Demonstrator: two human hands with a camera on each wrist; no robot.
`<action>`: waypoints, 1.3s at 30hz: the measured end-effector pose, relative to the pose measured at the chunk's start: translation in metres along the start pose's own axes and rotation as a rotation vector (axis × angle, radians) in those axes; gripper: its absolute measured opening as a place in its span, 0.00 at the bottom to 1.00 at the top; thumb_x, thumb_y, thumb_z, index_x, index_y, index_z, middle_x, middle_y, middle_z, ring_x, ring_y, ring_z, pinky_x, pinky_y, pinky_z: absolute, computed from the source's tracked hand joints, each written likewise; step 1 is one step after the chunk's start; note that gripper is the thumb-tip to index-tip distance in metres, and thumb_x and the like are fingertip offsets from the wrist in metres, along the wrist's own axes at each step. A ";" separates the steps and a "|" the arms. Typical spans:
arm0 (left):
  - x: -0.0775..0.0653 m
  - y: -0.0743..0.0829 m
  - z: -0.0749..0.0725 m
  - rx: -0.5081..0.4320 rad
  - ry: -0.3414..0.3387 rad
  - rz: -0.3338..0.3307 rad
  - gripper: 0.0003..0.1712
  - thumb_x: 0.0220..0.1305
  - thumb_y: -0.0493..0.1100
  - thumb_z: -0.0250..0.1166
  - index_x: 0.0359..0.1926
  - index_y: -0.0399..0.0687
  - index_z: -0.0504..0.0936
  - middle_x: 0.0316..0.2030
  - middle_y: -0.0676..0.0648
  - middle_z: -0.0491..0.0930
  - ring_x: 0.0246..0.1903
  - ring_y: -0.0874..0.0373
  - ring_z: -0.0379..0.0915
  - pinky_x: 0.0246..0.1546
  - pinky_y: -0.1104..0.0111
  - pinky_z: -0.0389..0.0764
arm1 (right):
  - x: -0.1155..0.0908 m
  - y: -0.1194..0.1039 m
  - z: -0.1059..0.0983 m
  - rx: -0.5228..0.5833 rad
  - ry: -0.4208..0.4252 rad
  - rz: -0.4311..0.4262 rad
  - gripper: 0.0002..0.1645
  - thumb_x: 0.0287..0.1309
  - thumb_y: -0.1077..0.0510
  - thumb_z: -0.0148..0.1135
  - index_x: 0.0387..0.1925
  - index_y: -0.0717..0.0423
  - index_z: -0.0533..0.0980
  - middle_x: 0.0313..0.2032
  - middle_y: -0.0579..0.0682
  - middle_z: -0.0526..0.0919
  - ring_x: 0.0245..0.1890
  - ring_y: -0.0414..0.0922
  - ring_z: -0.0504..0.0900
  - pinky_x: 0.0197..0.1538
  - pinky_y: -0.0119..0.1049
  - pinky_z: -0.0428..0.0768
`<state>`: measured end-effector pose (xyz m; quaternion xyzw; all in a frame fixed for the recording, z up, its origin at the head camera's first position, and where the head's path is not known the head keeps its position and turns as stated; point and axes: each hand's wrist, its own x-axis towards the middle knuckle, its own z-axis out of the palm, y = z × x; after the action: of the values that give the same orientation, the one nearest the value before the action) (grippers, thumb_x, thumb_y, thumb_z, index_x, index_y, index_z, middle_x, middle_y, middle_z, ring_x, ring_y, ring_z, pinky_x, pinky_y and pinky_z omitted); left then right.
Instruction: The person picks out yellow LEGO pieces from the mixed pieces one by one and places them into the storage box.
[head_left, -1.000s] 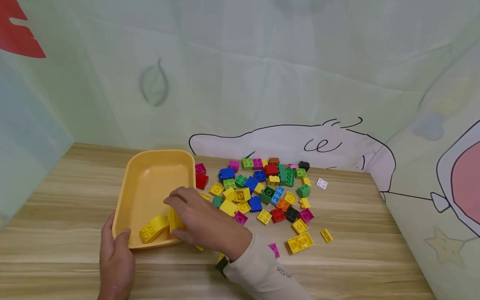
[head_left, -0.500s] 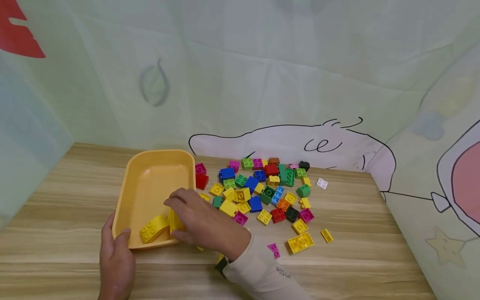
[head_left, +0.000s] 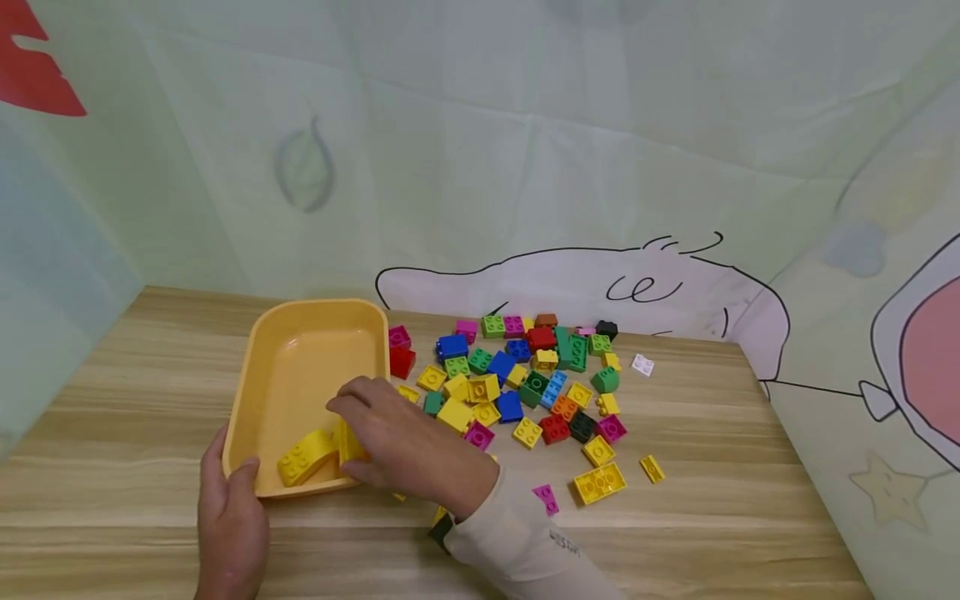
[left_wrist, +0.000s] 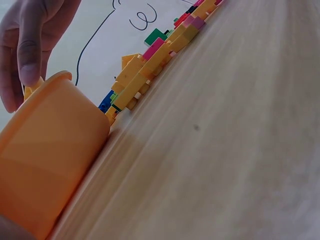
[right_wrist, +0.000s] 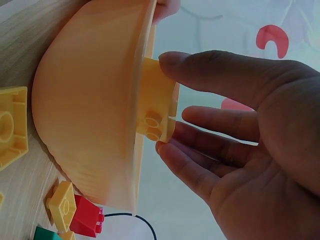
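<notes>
My left hand (head_left: 232, 517) grips the near left corner of a yellow-orange plastic tray (head_left: 258, 375), its thumb over the rim. Over the tray's near right side, my right hand (head_left: 405, 446) pinches a yellow toy brick (head_left: 349, 442) between thumb and fingers. The right wrist view shows that yellow brick (right_wrist: 157, 102) standing partly above the rim, studs to one side. Another yellow brick, curved (head_left: 306, 458), lies in the tray beside it. In the left wrist view, the fingers of the right hand (left_wrist: 32, 45) reach down over the tray (left_wrist: 60, 135).
Many coloured toy bricks are strewn to the tray's right, among them a red brick (head_left: 402, 362), a blue brick (head_left: 510, 407) and a long yellow brick (head_left: 599, 483). A dark green piece (head_left: 441, 533) is partly hidden by the right sleeve. A printed cloth (head_left: 525, 167) hangs behind the table.
Both hands, the tray and the bricks hold nearly the same positions. The whole head view has shifted very slightly.
</notes>
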<state>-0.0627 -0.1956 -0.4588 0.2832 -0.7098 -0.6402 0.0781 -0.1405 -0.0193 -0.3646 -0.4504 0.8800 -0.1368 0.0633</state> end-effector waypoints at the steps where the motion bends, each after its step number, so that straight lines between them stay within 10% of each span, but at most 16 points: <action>1: 0.000 0.000 0.000 0.002 -0.001 -0.001 0.30 0.80 0.44 0.30 0.77 0.68 0.40 0.79 0.58 0.38 0.77 0.56 0.39 0.80 0.51 0.44 | 0.000 0.000 0.000 0.002 -0.003 0.005 0.36 0.56 0.49 0.73 0.65 0.54 0.71 0.62 0.47 0.72 0.61 0.40 0.70 0.68 0.28 0.76; 39: 0.000 0.001 -0.001 0.001 -0.006 0.002 0.30 0.80 0.44 0.30 0.77 0.68 0.40 0.79 0.59 0.38 0.77 0.57 0.39 0.80 0.53 0.44 | 0.004 0.000 0.006 0.013 -0.037 0.052 0.37 0.55 0.50 0.74 0.65 0.52 0.72 0.62 0.45 0.72 0.61 0.40 0.71 0.66 0.28 0.78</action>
<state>-0.0625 -0.1962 -0.4580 0.2806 -0.7105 -0.6407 0.0766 -0.1417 -0.0238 -0.3701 -0.4293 0.8893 -0.1323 0.0860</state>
